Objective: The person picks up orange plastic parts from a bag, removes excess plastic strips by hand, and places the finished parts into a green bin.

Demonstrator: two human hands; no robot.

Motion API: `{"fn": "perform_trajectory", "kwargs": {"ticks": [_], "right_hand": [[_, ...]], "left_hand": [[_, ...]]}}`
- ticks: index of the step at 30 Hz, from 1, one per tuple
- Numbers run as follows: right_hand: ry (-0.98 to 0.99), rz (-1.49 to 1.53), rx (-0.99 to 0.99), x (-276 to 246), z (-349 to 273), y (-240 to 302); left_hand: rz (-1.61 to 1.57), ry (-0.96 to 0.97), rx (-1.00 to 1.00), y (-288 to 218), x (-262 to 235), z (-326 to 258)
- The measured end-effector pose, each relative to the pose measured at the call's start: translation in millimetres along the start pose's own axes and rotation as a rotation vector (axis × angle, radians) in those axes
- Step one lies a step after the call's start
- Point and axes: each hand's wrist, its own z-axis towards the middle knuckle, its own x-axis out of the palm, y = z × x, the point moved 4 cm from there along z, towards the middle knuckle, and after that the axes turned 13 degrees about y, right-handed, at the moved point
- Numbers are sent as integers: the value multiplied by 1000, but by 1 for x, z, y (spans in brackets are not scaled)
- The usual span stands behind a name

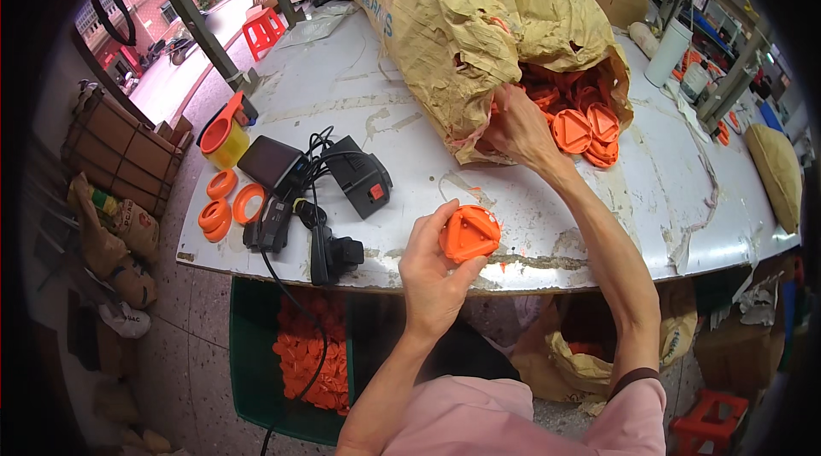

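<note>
Head view, left hand: clamped with thumb and fingers on the rim of an orange disc (marked with a raised triangle), just over the near edge of a white table.
Right hand: set at the mouth of a tan sack, partly hidden at the fingertips; cannot tell whether apart or together.
Sack opening: crowded with loose discs.
Table's left part: strewn with orange rings and black devices on cables.
</note>
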Motion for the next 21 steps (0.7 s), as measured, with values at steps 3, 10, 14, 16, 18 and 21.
{"fn": "perform_trajectory", "kwargs": {"ticks": [3,10,14,16,18,21], "right_hand": [[102,62,66,-16,-25,19],[88,89,36,-40,-80,32],[131,16,4,-49,-100,40],[204,111,14,-51,-106,39],[141,183,10,-56,-100,36],[29,225,2,-60,-72,31]], "left_hand": [[12,-5,9,1,-3,0],[31,-5,21,0,0,0],[4,-14,30,0,-1,0],[8,-16,23,-1,1,1],[15,-17,15,0,0,1],[46,5,28,2,-1,0]]}}
